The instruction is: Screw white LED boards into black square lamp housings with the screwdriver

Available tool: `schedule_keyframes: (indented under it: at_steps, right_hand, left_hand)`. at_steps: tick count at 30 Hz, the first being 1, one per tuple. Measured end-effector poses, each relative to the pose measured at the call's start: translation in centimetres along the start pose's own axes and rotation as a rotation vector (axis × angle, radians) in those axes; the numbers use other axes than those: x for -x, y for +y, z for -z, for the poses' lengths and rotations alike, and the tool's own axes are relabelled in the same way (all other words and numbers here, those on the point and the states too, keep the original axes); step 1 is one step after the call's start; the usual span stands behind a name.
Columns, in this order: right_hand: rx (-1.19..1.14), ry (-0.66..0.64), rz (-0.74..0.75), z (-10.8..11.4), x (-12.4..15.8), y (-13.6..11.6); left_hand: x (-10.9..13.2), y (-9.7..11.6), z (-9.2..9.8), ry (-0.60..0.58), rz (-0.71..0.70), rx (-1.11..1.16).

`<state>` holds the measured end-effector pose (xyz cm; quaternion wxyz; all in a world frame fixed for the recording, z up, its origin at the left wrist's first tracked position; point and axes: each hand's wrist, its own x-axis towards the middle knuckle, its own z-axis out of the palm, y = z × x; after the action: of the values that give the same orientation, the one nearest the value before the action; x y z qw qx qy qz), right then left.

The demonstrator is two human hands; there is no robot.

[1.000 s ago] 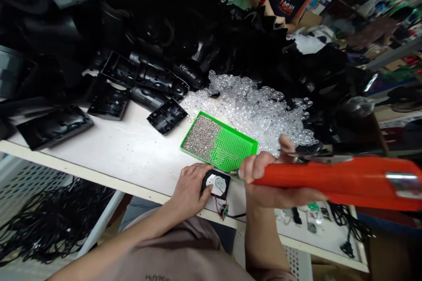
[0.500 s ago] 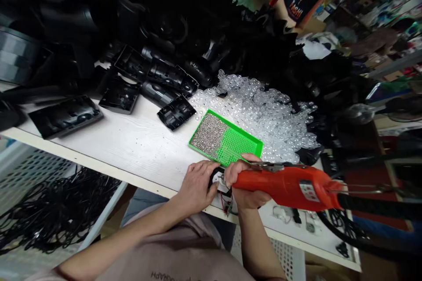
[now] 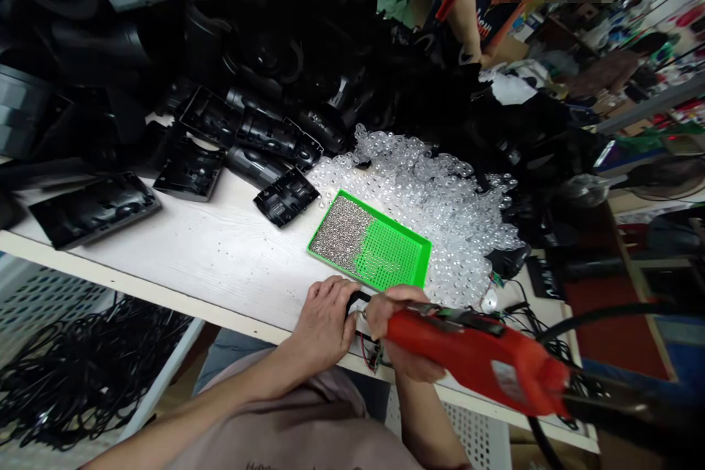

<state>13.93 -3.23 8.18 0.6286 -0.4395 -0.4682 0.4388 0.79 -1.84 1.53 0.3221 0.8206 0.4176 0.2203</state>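
Note:
My right hand (image 3: 402,334) is wrapped round the front of a red electric screwdriver (image 3: 474,356), its bit end pointing left. Against the near edge of the bench, my left hand (image 3: 326,319) grips a small black plastic part (image 3: 359,299), mostly hidden by both hands. The screwdriver's tip meets this part between my hands. Below it hangs a small circuit board (image 3: 375,358) with red wire. Just beyond my hands lies a green tray (image 3: 427,264), its left half covered with small metal screws (image 3: 342,231).
Clear plastic pieces (image 3: 440,191) are heaped behind the tray. Black housing halves (image 3: 99,209) lie to the left, with a large dark pile behind. A crate of black cables (image 3: 71,374) stands below the bench's left edge. Another person's arm (image 3: 467,22) shows at the back.
The screwdriver's rear end has swung lower and toward me, while its tip stays at the black part. My left hand keeps its hold. The whole view has shifted slightly.

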Motion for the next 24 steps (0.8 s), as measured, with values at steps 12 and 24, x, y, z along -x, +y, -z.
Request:
schedule_keyframes:
  at_steps: [12, 24]
  right_hand:
    - [0.166, 0.247, 0.194, 6.2, -6.7, 2.5]
    - [0.110, 0.207, 0.083, 6.3, -6.3, 3.9]
  left_hand:
    - [-0.2, -0.3, 0.0, 0.038, -0.049, -0.040]
    - [-0.5, -0.3, 0.0, 0.019, -0.039, -0.044]
